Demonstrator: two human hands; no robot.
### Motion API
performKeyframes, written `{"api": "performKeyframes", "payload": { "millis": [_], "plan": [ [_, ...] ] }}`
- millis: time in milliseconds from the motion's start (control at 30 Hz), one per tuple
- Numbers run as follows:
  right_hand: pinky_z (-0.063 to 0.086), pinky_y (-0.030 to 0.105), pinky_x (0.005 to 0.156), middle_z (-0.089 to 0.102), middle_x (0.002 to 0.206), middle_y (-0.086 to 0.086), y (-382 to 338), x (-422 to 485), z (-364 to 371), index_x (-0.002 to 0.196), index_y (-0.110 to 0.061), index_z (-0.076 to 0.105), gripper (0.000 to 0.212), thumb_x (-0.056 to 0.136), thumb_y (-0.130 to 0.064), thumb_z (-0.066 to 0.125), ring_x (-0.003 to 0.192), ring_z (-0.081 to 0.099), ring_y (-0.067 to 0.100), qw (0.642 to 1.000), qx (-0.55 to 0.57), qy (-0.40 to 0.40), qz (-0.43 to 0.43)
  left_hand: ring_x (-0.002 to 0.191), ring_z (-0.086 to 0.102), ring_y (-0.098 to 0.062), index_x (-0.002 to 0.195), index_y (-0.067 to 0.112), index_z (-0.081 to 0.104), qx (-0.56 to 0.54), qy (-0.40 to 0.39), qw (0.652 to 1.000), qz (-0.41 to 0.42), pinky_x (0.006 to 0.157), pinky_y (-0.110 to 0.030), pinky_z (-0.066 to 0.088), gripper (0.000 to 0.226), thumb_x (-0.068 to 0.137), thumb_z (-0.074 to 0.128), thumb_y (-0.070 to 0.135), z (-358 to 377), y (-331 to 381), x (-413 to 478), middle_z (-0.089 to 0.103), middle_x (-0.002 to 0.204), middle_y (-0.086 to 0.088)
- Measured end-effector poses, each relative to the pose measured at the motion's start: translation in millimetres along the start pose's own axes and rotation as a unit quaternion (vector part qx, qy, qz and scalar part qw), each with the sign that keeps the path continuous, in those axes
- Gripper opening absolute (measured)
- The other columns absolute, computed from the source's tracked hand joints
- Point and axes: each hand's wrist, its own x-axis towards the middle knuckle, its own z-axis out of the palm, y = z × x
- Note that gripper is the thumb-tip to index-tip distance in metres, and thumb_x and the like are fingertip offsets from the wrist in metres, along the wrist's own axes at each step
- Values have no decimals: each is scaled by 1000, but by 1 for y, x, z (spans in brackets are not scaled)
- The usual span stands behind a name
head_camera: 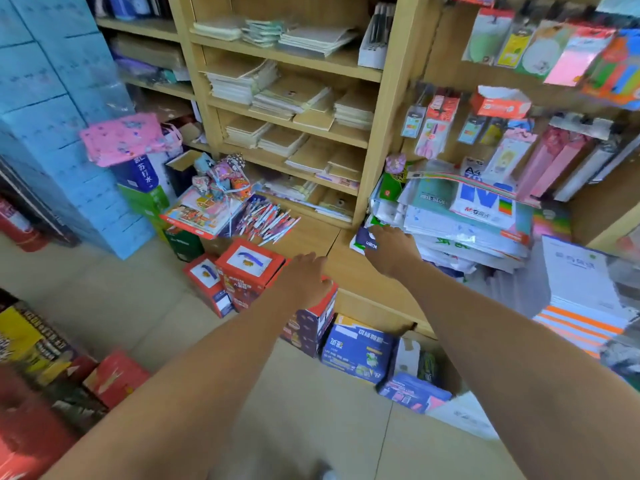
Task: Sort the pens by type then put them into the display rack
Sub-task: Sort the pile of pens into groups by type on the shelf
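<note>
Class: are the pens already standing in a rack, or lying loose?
Lying loose: the pens lie flat in a jumbled, fanned heap on the wooden counter, in no rack.

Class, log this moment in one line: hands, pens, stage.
left hand: open, outstretched | right hand: open, outstretched | pens: piled on counter, untouched | stage: sorting not begun

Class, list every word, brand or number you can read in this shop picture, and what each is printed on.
"M&G": white paper pack on the right stack.
"A4": pack standing behind that stack.
"苏打水": blue-and-white box at left.
Print on pens, floor boxes, hanging packets: too blurred to read.
</note>
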Motion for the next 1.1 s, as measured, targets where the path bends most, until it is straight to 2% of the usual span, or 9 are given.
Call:
{"api": "performKeyframes", "payload": {
  "millis": [100,233,367,500,633,733,800,933,1100],
  "plan": [
    [38,40,97,52,129,11,-21,58,1,130,-12,46,38,96,-29,43,119,48,32,1000,4,-11,-23,138,28,-28,148,14,29,-10,7,1000,-23,108,-43,30,53,99,40,32,-15,-35,38,32,150,-9],
    [35,42,102,47,138,11,-50,134,11,139,-14,39,46,97,-31,41,125,44,33,999,-2,-30,-35,139,30,-27,147,14,29,-20,7,999,-46,110,-45,33,54,97,41,31,-30,-92,93,33,151,-8],
    [37,42,101,47,138,12,-80,203,26,140,-15,37,47,98,-34,40,125,44,32,998,-14,-41,-38,134,38,-27,146,13,32,1,-1,999,-38,111,-39,30,53,97,42,30,-49,-151,144,38,147,-10],
    [37,41,101,44,140,11,-112,263,37,143,-17,36,48,98,-34,41,127,43,31,998,8,-55,-21,119,50,-31,141,9,37,-1,-38,998,-44,97,-39,42,49,97,43,30,-67,-204,190,49,134,-15],
    [35,42,101,45,140,10,-133,313,51,143,-17,35,48,98,-35,39,126,43,31,997,-1,-70,-12,118,49,-30,138,10,41,8,-58,998,-30,98,-42,43,47,95,44,30,-75,-249,237,51,129,-14],
    [35,42,101,43,142,10,-143,348,60,144,-18,34,49,98,-35,39,128,43,30,997,5,-83,-5,106,53,-30,120,7,50,5,-70,997,-26,87,-41,46,35,93,45,29,-78,-272,267,56,116,-14],
    [35,41,102,42,144,9,-146,372,66,146,-18,32,50,99,-35,38,129,42,30,996,14,-92,-2,101,55,-30,116,6,51,6,-79,997,-26,84,-40,46,31,94,45,27,-76,-286,289,56,112,-12],
    [35,39,103,45,143,7,-147,416,87,145,-20,32,49,99,-32,40,128,45,28,995,41,-96,1,104,55,-29,117,6,50,-8,-93,995,-23,89,-42,48,31,94,47,26,-70,-313,336,57,115,-11],
    [36,38,101,48,140,7,-145,472,124,145,-20,33,48,99,-29,40,125,48,28,990,70,-121,14,119,51,-24,138,12,42,-16,-103,994,-28,98,-42,46,46,96,47,32,-54,-345,394,53,133,-6]
  ]
}}
